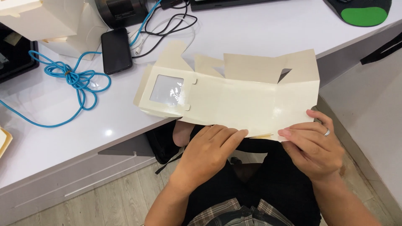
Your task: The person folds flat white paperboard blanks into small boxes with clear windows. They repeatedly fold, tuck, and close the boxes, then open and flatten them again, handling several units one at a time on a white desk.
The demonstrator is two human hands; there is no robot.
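Cardboard box blank (234,98) pinched by both hands' fingers (234,136), near edge partly hidden

Cut off by the top edge: green-edged mouse pad (363,12), dark printer (122,10); left-edge black tray (14,52) partly lost

Two hands, left hand (207,152) and right hand (312,144), one flat box blank (234,98), one phone (116,50), one blue cable (77,79).
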